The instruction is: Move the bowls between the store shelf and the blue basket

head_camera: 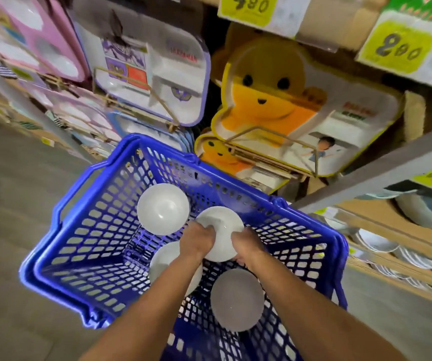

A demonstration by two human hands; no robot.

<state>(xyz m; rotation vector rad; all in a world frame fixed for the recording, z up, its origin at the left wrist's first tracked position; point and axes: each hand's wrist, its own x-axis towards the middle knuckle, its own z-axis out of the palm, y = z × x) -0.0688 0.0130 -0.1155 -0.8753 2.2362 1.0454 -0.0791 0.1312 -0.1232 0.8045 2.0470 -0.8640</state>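
Note:
A blue plastic basket (84, 230) stands on the floor below me, with several white bowls in it. Both hands reach into it and grip one white bowl (222, 230) near the basket's middle. My left hand (196, 239) holds its left rim and my right hand (246, 246) holds its right rim. Another white bowl (162, 208) lies just to the left of it, toward the far side. A third bowl (161, 261) is partly hidden under my left forearm. A greyer, shaded bowl (237, 299) lies close to me between my forearms.
The store shelf (366, 178) rises right behind the basket, with a grey metal rail. Bear-shaped children's plates (269, 100) and boxed tray sets (142, 66) stand on it. Stacks of white dishes (423, 212) fill the lower shelf at right. Grey floor (14, 178) lies at left.

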